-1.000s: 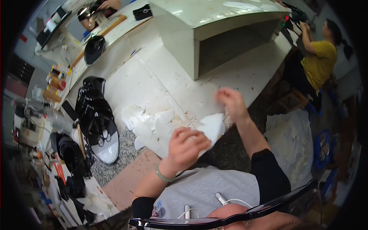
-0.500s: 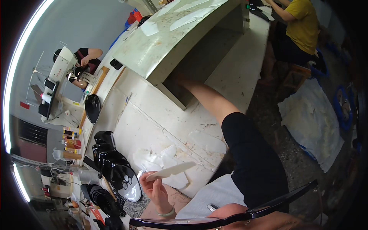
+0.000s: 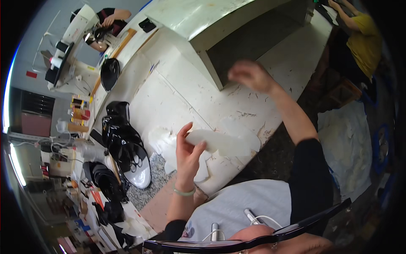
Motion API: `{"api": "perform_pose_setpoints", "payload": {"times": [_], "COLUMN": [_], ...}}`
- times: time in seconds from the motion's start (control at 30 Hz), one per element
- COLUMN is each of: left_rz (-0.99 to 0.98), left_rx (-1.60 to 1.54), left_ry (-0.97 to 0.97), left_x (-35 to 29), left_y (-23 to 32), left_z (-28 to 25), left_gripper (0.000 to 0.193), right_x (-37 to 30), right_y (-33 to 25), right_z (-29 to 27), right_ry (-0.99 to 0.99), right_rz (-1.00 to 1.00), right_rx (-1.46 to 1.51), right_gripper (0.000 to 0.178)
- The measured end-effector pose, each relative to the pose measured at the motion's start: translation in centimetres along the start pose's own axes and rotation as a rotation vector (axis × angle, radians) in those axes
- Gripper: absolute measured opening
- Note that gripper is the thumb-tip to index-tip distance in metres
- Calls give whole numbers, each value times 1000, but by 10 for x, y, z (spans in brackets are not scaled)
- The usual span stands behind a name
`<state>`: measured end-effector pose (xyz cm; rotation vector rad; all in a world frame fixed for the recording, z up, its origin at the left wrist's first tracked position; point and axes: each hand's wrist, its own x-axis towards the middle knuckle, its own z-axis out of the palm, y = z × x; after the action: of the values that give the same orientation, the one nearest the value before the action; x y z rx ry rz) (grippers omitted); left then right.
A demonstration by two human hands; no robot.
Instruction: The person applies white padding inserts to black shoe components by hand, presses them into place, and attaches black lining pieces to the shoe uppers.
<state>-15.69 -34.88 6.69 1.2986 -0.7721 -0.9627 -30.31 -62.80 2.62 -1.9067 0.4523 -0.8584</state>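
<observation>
My left hand (image 3: 189,158) pinches one end of a thin white sole-shaped piece (image 3: 218,143) between thumb and fingers, over the near part of the table. Under and beside it lie several more thin white pieces (image 3: 163,142), partly hidden by the hand and the held piece. My right hand (image 3: 252,77) is just outside the open front of a pale box-like shelf (image 3: 215,76). Motion smears its fingers, and whether anything is in them does not show.
Glossy black shoe uppers (image 3: 122,135) lie in a row left of the white pieces. A black bowl-shaped piece (image 3: 110,75) is farther back. Another person (image 3: 113,19) works at a sewing machine (image 3: 78,29); someone in yellow (image 3: 363,42) sits far right. White cloth (image 3: 347,148) is on the floor.
My right hand has come out of the shelf's opening toward me. The left hand has lifted the white piece forward and turned it flatter. The whole view has shifted too.
</observation>
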Motion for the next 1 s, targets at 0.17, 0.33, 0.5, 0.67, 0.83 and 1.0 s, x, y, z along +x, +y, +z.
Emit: {"api": "perform_pose_setpoints", "payload": {"times": [0.17, 0.33, 0.5, 0.67, 0.83, 1.0], "left_rz": [-67, 229, 44, 99, 138, -28], "left_rx": [-43, 997, 1462, 1316, 1409, 1253], "left_ry": [-115, 331, 474, 446, 608, 541], "left_x": [-2, -2, -41, -39, -32, -21], "left_y": [-7, -28, -39, -49, -67, -58], "left_z": [25, -83, -149, -141, -152, -158], "left_gripper": [72, 69, 61, 65, 67, 75], "right_x": [-80, -33, 84, 141, 144, 102], "right_y": [-79, 13, 90, 151, 202, 177], "right_z": [26, -20, -29, -21, -25, -38], "right_ry": [-510, 83, 287, 269, 185, -9], "right_rz": [95, 390, 301, 94, 29, 5], "right_rx": [56, 267, -85, -534, -920, -1133], "right_gripper": [33, 26, 41, 39, 35, 31]}}
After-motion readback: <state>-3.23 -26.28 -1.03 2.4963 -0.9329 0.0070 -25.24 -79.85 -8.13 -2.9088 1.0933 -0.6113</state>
